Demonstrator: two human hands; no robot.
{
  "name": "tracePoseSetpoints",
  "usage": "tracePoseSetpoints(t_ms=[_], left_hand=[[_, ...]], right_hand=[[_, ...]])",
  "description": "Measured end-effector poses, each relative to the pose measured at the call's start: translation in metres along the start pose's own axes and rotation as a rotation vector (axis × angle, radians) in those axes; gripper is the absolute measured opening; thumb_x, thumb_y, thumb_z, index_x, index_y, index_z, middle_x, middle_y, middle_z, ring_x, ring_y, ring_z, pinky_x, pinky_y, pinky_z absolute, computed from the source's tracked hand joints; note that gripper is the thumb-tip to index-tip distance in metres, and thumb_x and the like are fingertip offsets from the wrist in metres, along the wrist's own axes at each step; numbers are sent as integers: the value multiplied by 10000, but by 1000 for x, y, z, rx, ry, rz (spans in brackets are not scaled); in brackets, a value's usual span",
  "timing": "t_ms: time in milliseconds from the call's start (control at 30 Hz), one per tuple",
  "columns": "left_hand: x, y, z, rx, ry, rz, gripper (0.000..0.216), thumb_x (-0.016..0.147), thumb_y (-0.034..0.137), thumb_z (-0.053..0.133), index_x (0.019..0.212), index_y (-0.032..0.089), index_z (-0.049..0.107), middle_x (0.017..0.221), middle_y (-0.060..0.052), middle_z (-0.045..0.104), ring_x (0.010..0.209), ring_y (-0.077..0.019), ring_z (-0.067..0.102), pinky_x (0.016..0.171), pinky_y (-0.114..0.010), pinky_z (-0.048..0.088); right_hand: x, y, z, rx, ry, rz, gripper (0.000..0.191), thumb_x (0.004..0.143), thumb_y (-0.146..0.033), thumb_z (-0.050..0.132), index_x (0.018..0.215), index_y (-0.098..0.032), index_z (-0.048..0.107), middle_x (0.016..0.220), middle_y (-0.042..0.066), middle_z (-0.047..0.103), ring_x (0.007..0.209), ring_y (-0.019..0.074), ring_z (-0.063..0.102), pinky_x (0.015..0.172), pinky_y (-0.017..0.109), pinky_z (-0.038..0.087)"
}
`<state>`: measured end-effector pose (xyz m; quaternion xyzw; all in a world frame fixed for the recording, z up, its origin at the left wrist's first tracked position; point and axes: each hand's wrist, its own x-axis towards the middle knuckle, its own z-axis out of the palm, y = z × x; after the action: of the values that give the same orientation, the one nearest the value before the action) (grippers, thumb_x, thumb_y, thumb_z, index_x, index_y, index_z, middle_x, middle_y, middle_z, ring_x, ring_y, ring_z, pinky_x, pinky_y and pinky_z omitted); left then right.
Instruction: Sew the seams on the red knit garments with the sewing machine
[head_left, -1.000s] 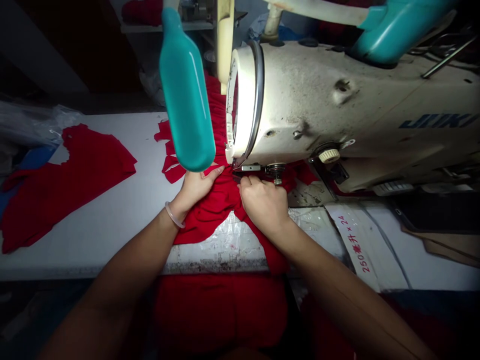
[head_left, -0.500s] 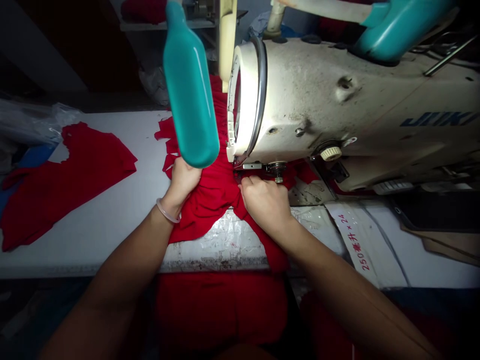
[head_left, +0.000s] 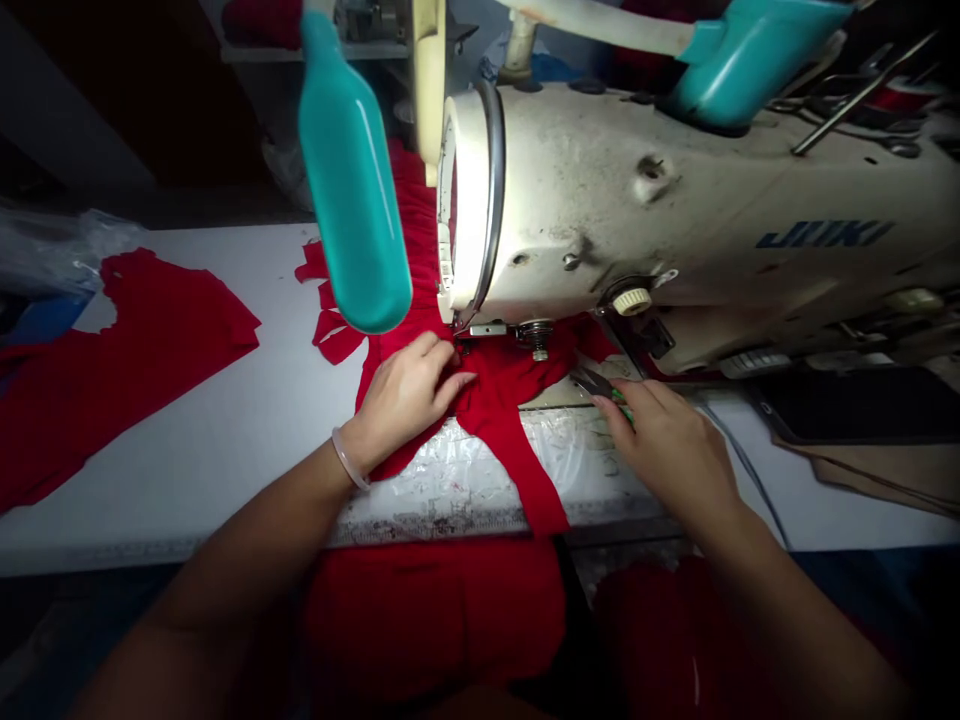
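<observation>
Shifted off the cloth, the right hand (head_left: 667, 450) is being curled around green-handled snips (head_left: 596, 382), fingers together on the grip. Soft, light red cloth (head_left: 499, 385), best held near the presser foot (head_left: 487, 330), is being pinned there by the left hand (head_left: 405, 395), fingers lying flat and close. Its limp tail is being left hanging over the table edge (head_left: 187, 550), just left of the right hand.
</observation>
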<state>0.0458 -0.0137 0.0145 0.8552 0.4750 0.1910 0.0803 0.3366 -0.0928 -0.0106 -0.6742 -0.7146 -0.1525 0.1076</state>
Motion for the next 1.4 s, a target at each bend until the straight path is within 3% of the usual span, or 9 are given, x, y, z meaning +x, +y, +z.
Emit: tracePoseSetpoints(t_ms=[233,400,533,700,833,967,1100,1233,1400], left_hand=[[-3,3,7,156,-138,55,452,925,556,570,1105,144,618,1040,-94,628,935,-261,610,794,-359,446],[-4,4,8,111,-176,33,469,916,589,560,1053,145,621,1020,-86,623,949,-271,605,842,-392,445],[-1,5,11,56,-166,-16,418,932,494,594,1132,127,596,1080,-114,612,970,-276,609,852,-394,465],[-1,8,8,14,-213,-66,153,956,204,507,1049,138,610,976,-92,635,844,-223,627,738,-318,464],[-19,16,-4,-50,-400,-23,92,909,157,513,833,168,564,767,-33,610,674,-176,581,630,-285,403],[-28,22,-13,-87,-489,37,126,908,148,512,788,179,529,724,-15,587,617,-152,538,581,-278,349],[-10,15,-18,-161,-510,73,142,944,253,550,826,178,577,756,-21,625,652,-157,564,605,-269,387],[11,-3,-12,-180,-234,31,207,996,326,481,939,171,605,952,-68,635,841,-193,615,751,-299,473],[9,-17,6,-18,-140,-62,184,993,279,455,1062,150,566,1065,-109,598,917,-235,616,766,-334,495]], right_hand=[[-12,28,-20,-169,-30,199,381,993,-392,423,1018,-110,679,874,160,657,668,233,561,535,318,261],[-20,49,-11,-245,-16,66,320,966,-352,488,888,-107,679,848,184,655,814,314,593,621,381,384],[-12,13,-11,79,214,-113,252,945,-305,561,1064,-112,670,992,162,689,915,287,612,782,399,486],[32,-66,-1,557,89,-394,306,989,-257,482,1244,-134,598,1245,140,624,1133,234,571,991,375,470],[49,-89,13,577,-141,-573,290,1009,-281,426,927,-143,667,972,108,649,934,211,557,852,351,472],[40,-80,16,610,-173,-644,325,990,-236,439,721,-155,601,745,61,581,805,184,492,795,318,426],[46,-80,14,651,-253,-442,323,1005,-281,416,749,-165,575,786,60,593,810,178,532,777,303,410],[73,-97,16,550,-364,-52,307,991,-431,461,981,-158,600,992,111,639,904,224,589,793,330,420],[75,-123,16,409,-333,-164,180,945,-247,470,904,-141,610,1008,142,646,980,272,562,877,395,390]])
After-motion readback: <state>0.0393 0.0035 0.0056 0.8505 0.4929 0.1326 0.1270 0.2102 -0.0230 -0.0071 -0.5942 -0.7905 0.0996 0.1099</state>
